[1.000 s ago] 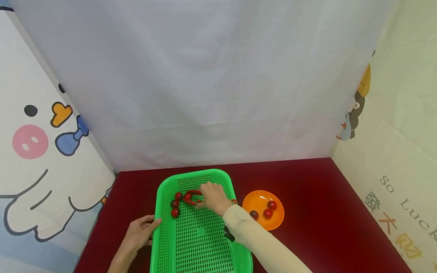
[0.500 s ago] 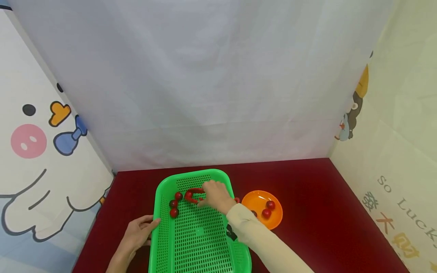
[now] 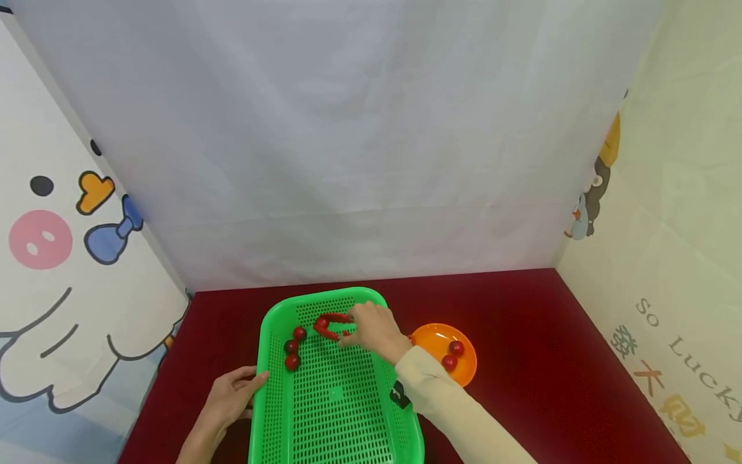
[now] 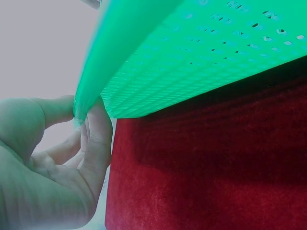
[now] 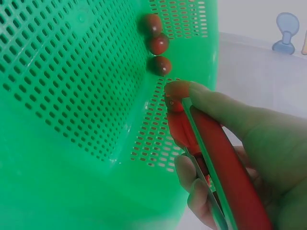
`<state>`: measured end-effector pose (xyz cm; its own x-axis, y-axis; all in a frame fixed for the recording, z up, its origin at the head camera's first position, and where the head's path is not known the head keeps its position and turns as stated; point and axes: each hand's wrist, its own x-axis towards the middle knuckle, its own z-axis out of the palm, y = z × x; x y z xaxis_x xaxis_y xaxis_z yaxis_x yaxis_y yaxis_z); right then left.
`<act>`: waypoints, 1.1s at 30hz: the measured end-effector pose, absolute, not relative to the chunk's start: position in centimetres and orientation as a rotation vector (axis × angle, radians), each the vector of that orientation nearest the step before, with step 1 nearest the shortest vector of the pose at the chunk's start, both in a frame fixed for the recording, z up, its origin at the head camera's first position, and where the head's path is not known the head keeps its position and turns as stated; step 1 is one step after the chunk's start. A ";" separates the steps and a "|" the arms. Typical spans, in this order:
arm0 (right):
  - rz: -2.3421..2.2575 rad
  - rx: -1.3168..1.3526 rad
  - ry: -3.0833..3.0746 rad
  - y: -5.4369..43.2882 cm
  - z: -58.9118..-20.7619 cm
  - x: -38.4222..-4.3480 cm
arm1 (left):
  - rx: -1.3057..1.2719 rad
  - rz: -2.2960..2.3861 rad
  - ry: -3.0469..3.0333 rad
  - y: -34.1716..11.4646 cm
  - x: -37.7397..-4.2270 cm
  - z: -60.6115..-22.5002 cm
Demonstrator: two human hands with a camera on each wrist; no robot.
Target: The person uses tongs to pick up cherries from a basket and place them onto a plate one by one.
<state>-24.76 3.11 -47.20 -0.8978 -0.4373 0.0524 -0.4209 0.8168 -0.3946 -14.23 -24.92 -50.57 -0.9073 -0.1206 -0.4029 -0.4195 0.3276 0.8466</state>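
Gripping red tongs (image 5: 228,165) with right hand (image 3: 373,328) (fingers curled about handles), held round red fruit (image 3: 322,322) between tips over far end of green basket (image 3: 336,419). Pinched basket rim with left hand (image 3: 230,394). Judged fruit light, smooth, probably slippery; favoured gentle squeeze around middle.

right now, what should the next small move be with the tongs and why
Probably carry the gripped fruit rightward to the plate: the right hand has the tongs closed on it, at least two similar fruits lie on that plate, and the left hand holds the basket by its rim.
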 end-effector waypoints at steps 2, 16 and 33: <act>-0.649 -0.676 2.955 3.4 -47.1 -24.8 | -0.485 1.607 2.333 -24.9 -14.2 -50.6; -0.806 -0.720 2.967 5.9 -46.8 -23.9 | -0.489 1.599 2.325 -25.0 -14.4 -50.6; -0.959 -0.691 3.020 8.7 -47.7 -22.3 | -0.502 1.594 2.301 -25.0 -14.7 -50.9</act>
<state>-22.32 8.66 -47.69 -0.9042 -0.3661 0.2200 -0.4260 0.7350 -0.5275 -14.75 -24.97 -50.91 -0.8951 -0.1149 -0.4309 -0.4438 0.3247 0.8352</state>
